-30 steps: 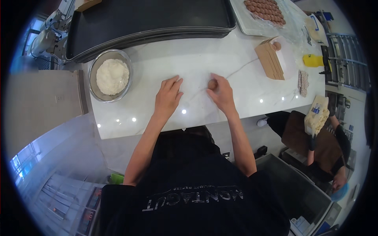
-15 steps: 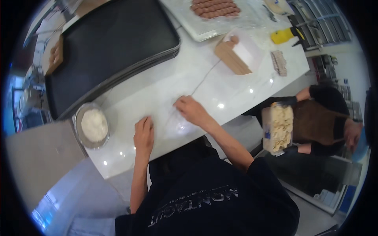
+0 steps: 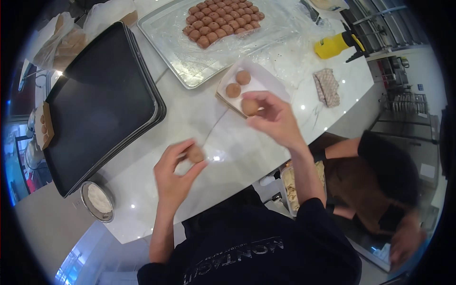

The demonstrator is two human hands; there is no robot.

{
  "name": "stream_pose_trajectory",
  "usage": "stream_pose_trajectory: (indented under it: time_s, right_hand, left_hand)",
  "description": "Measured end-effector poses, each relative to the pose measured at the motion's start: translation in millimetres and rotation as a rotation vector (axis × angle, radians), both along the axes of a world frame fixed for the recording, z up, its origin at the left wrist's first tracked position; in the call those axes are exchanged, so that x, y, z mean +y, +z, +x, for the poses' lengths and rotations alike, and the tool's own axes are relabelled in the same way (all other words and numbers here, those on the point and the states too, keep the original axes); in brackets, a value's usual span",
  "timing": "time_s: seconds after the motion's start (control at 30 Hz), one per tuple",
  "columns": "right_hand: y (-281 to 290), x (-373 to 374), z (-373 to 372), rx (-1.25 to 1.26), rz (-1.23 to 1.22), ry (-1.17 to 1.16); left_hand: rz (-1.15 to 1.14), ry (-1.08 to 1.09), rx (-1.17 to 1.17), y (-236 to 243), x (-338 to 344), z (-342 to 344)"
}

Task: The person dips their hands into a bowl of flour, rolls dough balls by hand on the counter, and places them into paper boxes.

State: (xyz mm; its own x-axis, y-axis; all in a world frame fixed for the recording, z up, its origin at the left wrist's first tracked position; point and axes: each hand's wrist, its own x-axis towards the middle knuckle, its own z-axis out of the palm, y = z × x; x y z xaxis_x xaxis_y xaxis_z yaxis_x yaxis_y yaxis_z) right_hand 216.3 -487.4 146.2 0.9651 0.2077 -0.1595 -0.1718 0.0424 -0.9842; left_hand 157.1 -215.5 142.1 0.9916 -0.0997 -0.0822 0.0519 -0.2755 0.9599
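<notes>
My left hand (image 3: 171, 183) is raised over the white table, pinching a brown dough ball (image 3: 195, 154) between thumb and fingertips; the ball is slightly blurred. Farther to the right, my right hand (image 3: 281, 124) grips another brown dough ball (image 3: 250, 107) at the near edge of an open paper box (image 3: 229, 103), white inside with brown walls. Two similar dough balls (image 3: 238, 84) sit in that box. Behind it, a perforated metal tray (image 3: 192, 71) bears rows of many brown dough balls (image 3: 221, 20) on clear plastic film.
Stacked black baking trays (image 3: 102, 99) lie at left, with a small box of balls (image 3: 45, 127) beside them. A metal bowl of white powder (image 3: 97, 198) stands near left. At right are a yellow spray bottle (image 3: 331, 46), a folded cloth (image 3: 326, 88) and a co-worker (image 3: 361, 185) beside a tub (image 3: 290, 187).
Both hands have risen off the tabletop, and a dough ball now shows in each. My right hand has moved forward to the box. The view has shifted; the co-worker's tub appears closer to me.
</notes>
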Motion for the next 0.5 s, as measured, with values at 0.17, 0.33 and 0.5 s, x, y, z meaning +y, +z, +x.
stream_pose_trajectory:
  time_s: [0.17, 0.33, 0.5]
  right_hand:
    - [-19.9, -41.9, 32.5, -0.3, -0.695, -0.124]
    - [-27.8, -46.4, 45.7, -0.662, -1.227, -0.099]
    - [-43.5, -52.2, 60.0, -0.787, -1.253, -0.085]
  left_hand:
    - [0.416, -0.243, -0.398, 2.2, -99.6, 94.2]
    - [0.696, -0.397, -0.454, -21.8, -145.8, 128.4]
    - [0.796, -0.288, -0.471, -37.6, -162.7, 129.5]
